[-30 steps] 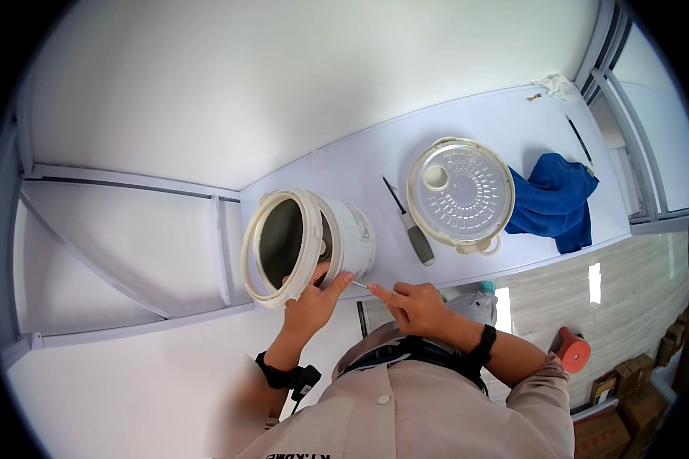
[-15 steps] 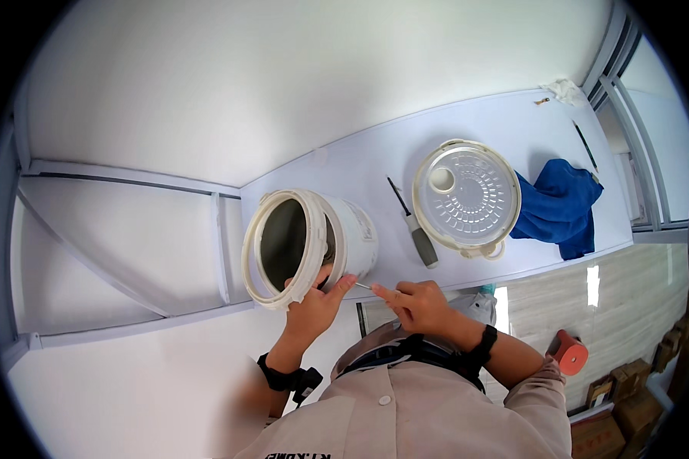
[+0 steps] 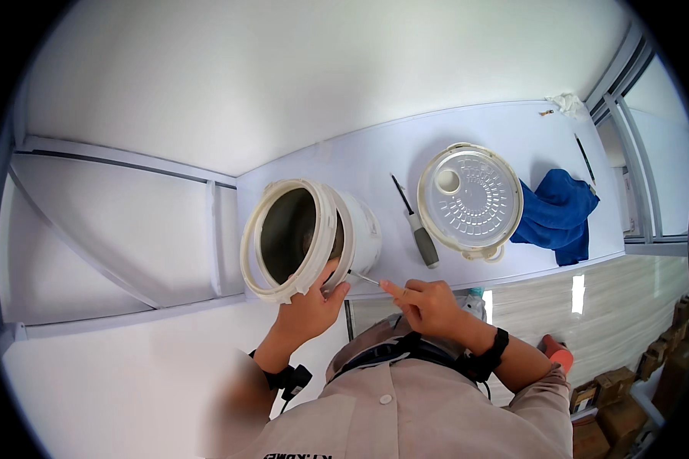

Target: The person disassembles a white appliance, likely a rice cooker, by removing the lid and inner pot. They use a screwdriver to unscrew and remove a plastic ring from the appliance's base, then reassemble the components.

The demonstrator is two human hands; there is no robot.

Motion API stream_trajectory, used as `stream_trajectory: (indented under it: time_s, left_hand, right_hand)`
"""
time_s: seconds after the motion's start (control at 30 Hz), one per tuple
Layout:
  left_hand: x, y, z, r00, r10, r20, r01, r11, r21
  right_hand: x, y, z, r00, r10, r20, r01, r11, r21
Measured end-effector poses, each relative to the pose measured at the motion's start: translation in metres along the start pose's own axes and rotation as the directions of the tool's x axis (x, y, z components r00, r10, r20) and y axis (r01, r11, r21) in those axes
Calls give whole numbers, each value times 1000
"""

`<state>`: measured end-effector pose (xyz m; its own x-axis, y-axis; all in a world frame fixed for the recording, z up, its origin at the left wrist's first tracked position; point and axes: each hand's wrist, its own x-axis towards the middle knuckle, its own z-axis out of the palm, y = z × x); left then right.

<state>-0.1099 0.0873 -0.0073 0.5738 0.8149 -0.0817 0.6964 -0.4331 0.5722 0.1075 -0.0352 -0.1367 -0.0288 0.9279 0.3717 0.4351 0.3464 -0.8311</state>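
Observation:
A white, round rice-cooker-like body (image 3: 366, 233) lies tilted on the table, its cream-rimmed mouth facing left and its dark inside showing. Its lower rim is gripped by my left hand (image 3: 312, 312), whose fingers reach into the gap behind the rim ring. My right hand (image 3: 429, 306) is closed round a slim screwdriver-like tool (image 3: 366, 278), index finger stretched along it. Only the thin metal shaft shows; any handle is hidden in the palm. The dark tip meets the body's outer side just behind the rim, near my left thumb.
Right of the body lies a grey-handled screwdriver (image 3: 422, 241). Beside it rests a round lid (image 3: 478, 222) with a clear ridged face, overlapping a blue cloth (image 3: 563, 206). Farther right are a thin dark stick (image 3: 584, 157) and crumpled white tissue (image 3: 568, 105). Cardboard boxes (image 3: 616, 390) stand on the floor.
My left thumb has slid down off the tool's tip. More of the shaft shows, and its tip now rests against the body's side. The whole view has shifted slightly.

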Motion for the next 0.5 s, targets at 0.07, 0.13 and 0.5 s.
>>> stream_trajectory:
  time_s: [0.07,0.13,0.5]
  left_hand:
    - [2,2,-5,992,123,-14,-121,988,97]
    - [3,3,-11,992,116,46,-122,980,154]
    - [17,-6,-17,975,128,180,-161,971,178]
  right_hand:
    - [2,-3,-4,1000,10,-9,-9,1000,24]
    - [1,-6,-8,999,35,40,-33,998,-45]
    - [11,-32,-38,986,100,132,-78,984,-163]
